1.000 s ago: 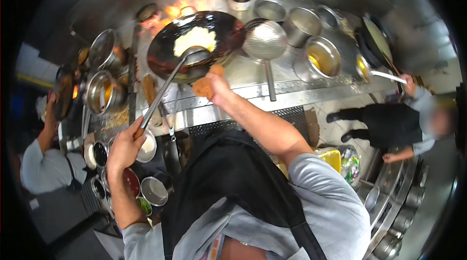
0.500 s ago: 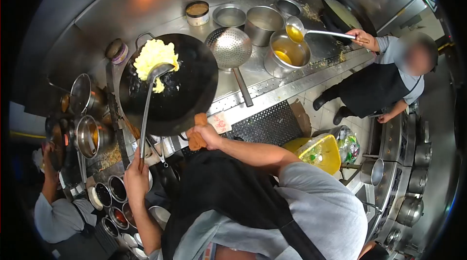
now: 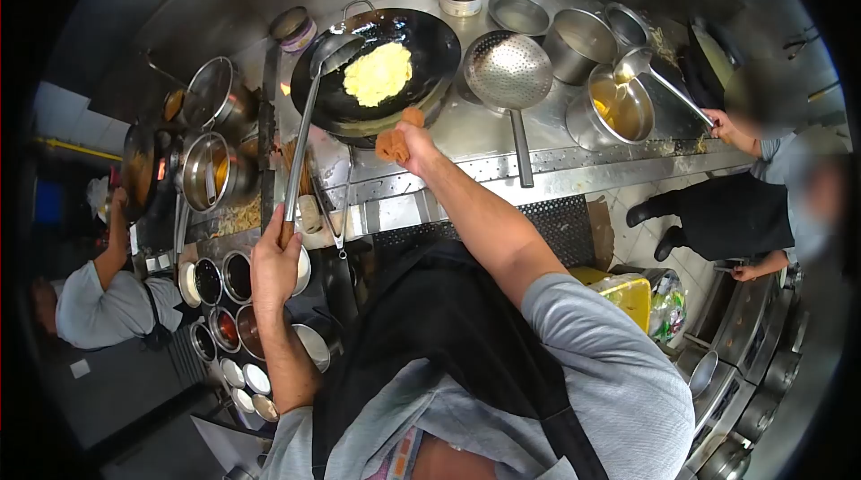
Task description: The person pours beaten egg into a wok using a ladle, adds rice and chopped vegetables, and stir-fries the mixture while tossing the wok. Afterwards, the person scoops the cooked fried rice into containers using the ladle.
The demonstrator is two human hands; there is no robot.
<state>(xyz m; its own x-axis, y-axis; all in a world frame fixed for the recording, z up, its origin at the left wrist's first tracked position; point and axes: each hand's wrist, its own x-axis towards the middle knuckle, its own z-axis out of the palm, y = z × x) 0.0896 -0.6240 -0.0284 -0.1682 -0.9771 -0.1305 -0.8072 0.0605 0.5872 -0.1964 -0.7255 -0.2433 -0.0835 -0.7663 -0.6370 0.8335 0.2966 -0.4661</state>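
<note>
My left hand (image 3: 274,265) is closed around the wooden-ended handle of a long metal ladle (image 3: 309,126). The ladle's bowl hangs over the left part of a black wok (image 3: 433,42), up and to the left of a flat yellow mass of cooked egg (image 3: 378,76), apart from it. With a folded brown cloth (image 3: 392,146) in its grip, my right hand (image 3: 415,148) is at the wok's near edge; the wok handle is hidden there. The wok is tilted over the stove, and its oily surface shines.
Right of the wok lies a perforated strainer (image 3: 508,72), beside pots, one with yellow liquid (image 3: 619,112). A co-worker's hand (image 3: 731,130) holds a ladle over it. Sauce containers (image 3: 224,327) stand near my left forearm. Another person (image 3: 117,301) works at far left.
The ladle has come off the egg and moved to its upper left. The egg has shifted right and lies flatter in the wok, whose tilt has changed. The view has shifted as well.
</note>
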